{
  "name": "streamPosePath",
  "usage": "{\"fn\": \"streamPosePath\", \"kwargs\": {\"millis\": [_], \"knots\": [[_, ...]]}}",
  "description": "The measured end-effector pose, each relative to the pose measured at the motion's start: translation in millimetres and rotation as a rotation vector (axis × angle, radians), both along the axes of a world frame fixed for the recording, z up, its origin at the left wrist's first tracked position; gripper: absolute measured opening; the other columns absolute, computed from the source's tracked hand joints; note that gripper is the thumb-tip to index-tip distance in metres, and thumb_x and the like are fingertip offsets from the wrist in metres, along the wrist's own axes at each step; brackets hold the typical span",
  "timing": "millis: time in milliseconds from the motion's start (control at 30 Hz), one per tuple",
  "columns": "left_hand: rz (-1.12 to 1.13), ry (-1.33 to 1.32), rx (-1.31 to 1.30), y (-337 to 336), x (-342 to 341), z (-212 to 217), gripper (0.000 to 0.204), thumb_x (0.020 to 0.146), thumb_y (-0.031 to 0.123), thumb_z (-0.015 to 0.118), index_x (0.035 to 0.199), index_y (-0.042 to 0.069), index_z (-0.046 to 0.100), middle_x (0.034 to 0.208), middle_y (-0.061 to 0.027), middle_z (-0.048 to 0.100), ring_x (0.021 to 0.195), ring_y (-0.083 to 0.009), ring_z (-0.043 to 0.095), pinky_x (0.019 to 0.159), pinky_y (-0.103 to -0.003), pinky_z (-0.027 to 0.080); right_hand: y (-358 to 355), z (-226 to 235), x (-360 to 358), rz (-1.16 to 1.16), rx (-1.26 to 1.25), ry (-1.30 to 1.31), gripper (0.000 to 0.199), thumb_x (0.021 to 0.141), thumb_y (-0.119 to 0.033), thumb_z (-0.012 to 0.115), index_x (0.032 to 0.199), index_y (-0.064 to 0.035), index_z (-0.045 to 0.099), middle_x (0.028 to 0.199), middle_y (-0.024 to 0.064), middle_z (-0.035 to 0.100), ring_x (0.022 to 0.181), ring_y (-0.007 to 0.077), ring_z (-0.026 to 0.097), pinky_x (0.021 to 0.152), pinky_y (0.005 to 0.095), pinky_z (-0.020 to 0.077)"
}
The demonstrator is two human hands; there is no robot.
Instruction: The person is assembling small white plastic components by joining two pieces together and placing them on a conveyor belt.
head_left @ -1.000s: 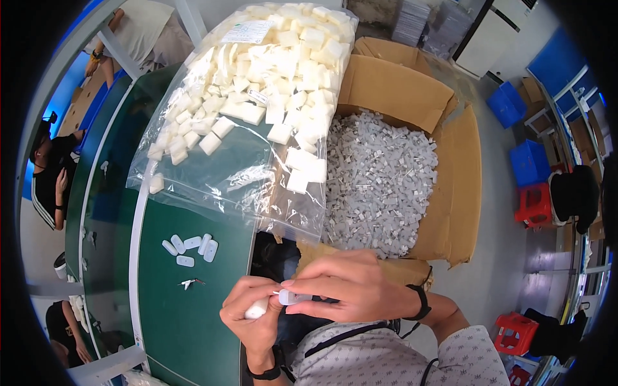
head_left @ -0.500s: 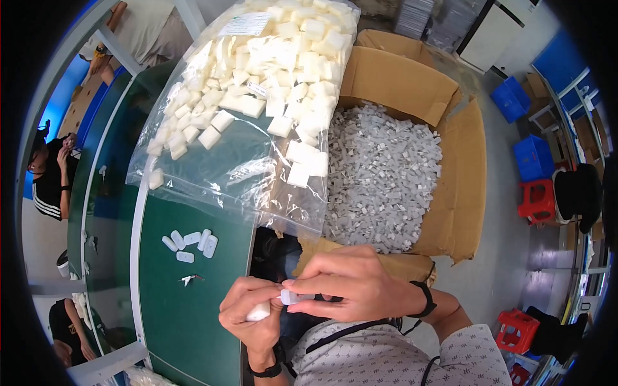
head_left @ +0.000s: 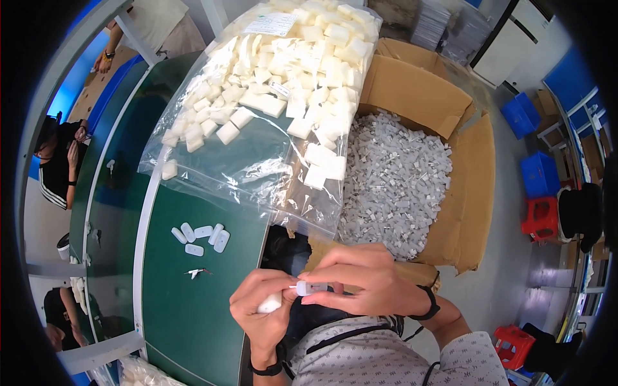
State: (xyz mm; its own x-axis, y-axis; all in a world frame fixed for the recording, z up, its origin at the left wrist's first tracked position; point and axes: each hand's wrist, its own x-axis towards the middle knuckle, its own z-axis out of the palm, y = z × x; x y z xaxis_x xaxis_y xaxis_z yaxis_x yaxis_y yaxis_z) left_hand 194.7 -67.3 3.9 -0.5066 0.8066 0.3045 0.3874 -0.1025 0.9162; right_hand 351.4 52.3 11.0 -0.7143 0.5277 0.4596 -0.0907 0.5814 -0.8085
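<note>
My left hand (head_left: 261,312) is closed around a white rounded piece (head_left: 270,302), most of it hidden by the fingers. Facing it, my right hand (head_left: 367,283) pinches a small translucent white plastic part (head_left: 311,288) between thumb and fingers. That part's left end meets the left thumb and forefinger; whether both hands grip it I cannot make out. Left of my hands, several white oblong plastic pieces (head_left: 194,249) lie on the green tabletop (head_left: 187,309). Nearer to me lies a small white part with a thin reddish end (head_left: 195,273).
A large clear plastic bag (head_left: 238,170) of cream-white blocks covers the table's far part. Beside it stands an open cardboard box (head_left: 473,193) full of small translucent parts. Blue bins (head_left: 539,174) and red stools (head_left: 539,217) stand at the right. People sit beyond the frame at the left.
The view has shifted a little, so the table and bag appear further right. My right hand now holds the translucent part slightly turned, with more of it showing.
</note>
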Motion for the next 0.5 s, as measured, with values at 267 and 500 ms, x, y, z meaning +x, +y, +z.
{"fn": "streamPosePath", "kwargs": {"millis": [267, 500], "knots": [[-0.038, -0.95, 0.148, -5.9, -17.4, -6.0, 0.039, 0.097, 0.036, 0.046, 0.094, -0.003, 0.055, 0.088, -0.0142, 0.055, 0.059, -0.0133, 0.044, 0.047, -0.023, 0.031, 17.7, 14.4, 17.3, -0.261, -0.081, 0.087, 0.033, 0.072, -0.001, 0.087, 0.103, -0.0037, 0.076, 0.094, 0.0081, 0.071, 0.058, 0.0066, 0.061, 0.056, 0.0212, 0.0453], [-0.074, -0.986, 0.165, -7.1, -19.6, -3.7, 0.049, 0.096, 0.03, 0.053, 0.129, -0.005, 0.05, 0.109, -0.0161, 0.055, 0.076, -0.0156, 0.051, 0.056, -0.027, 0.044, 13.3, 8.4, 18.4, -0.289, -0.349, 0.169, 0.028, 0.078, 0.006, 0.078, 0.104, 0.0037, 0.071, 0.1, 0.0141, 0.07, 0.063, 0.0103, 0.065, 0.063, 0.0232, 0.0485]]}}
